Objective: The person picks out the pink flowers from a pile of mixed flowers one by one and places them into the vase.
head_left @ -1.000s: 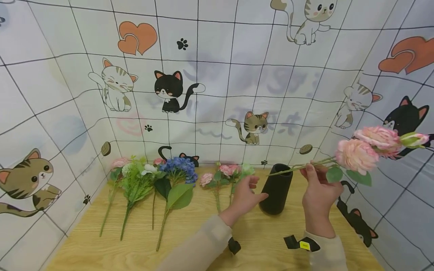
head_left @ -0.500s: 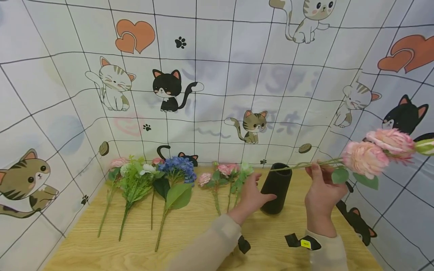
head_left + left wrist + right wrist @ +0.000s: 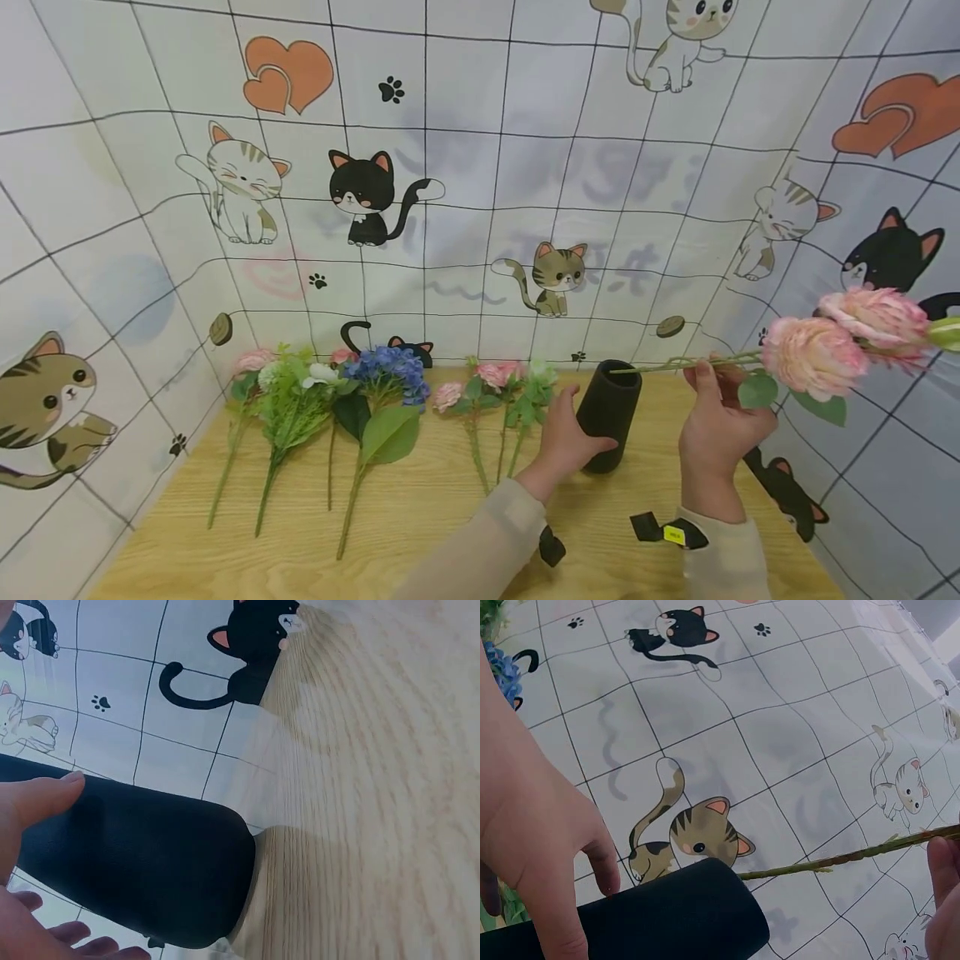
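A black vase [image 3: 609,417] stands upright on the table. My left hand [image 3: 566,435] is at its left side, thumb lying across the front; in the left wrist view the fingers [image 3: 71,931] are spread beside the vase's edge. My right hand [image 3: 723,425] pinches the green stem [image 3: 678,364] of a pink artificial flower spray [image 3: 813,358] between thumb and fingers. The spray lies nearly level, blooms to the right, with its cut end over the vase's mouth. In the right wrist view the stem [image 3: 817,864] meets the vase's rim.
Several artificial stems lie left on the wooden table [image 3: 420,533]: green foliage [image 3: 288,417], a blue hydrangea [image 3: 386,375] and pink flowers. Closer to the vase lie more pink flowers [image 3: 498,375] and a pale green one [image 3: 538,385]. Cat-print sheeting [image 3: 465,208] walls the back and sides.
My left hand has moved right, bringing its thumb across the vase's front. The flower spray has shifted right in my right hand, so its stem end sits over the vase's mouth.
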`<state>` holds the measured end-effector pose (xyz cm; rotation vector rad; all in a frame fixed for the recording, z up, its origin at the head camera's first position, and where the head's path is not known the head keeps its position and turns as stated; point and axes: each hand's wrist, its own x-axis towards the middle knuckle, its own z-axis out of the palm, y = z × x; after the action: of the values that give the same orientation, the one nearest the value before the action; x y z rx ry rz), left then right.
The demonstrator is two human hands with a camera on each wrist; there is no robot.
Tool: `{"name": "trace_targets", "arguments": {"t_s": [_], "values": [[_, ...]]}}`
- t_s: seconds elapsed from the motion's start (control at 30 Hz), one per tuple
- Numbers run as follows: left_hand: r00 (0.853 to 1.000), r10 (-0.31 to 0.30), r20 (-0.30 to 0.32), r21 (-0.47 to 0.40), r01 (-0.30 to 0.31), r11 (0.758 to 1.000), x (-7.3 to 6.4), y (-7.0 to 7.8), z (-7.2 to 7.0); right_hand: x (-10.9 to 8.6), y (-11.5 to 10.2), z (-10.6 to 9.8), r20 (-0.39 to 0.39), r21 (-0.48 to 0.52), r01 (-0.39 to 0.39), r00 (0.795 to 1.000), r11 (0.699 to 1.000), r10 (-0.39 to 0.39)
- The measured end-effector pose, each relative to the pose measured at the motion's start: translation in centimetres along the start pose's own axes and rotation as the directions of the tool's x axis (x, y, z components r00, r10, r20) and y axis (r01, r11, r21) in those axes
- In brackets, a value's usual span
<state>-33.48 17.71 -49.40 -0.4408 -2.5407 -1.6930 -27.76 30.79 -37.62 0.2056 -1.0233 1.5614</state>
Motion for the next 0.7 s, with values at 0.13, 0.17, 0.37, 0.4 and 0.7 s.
{"name": "trace_targets", "arguments": {"t_s": [0.13, 0.17, 0.37, 0.4, 0.7], "values": [[1.000, -0.001, 0.026, 0.000, 0.001, 1.000, 0.3, -0.4, 0.1, -0.1, 0.6, 0.0, 0.016, -0.112, 0.029, 1.000, 0.993, -0.027], [0.999, 0.000, 0.034, 0.000, 0.000, 1.000, 0.4, -0.5, 0.1, -0.1, 0.8, 0.0, 0.015, -0.129, 0.026, 1.000, 0.991, -0.024], [0.997, 0.029, 0.071, -0.004, -0.029, 1.000, 0.7, -1.4, 0.6, -0.6, 1.5, -0.3, 0.055, -0.304, 0.047, 0.998, 0.952, -0.031], [0.997, 0.035, 0.074, -0.005, -0.035, 0.999, 0.7, -1.6, 0.7, -0.7, 1.6, -0.4, 0.064, -0.321, 0.049, 0.998, 0.946, -0.030], [0.994, 0.085, 0.071, 0.024, -0.087, 0.996, 0.8, -2.1, 1.3, -0.9, 2.7, -0.9, 0.140, -0.438, 0.036, 0.990, 0.898, 0.028]]}}
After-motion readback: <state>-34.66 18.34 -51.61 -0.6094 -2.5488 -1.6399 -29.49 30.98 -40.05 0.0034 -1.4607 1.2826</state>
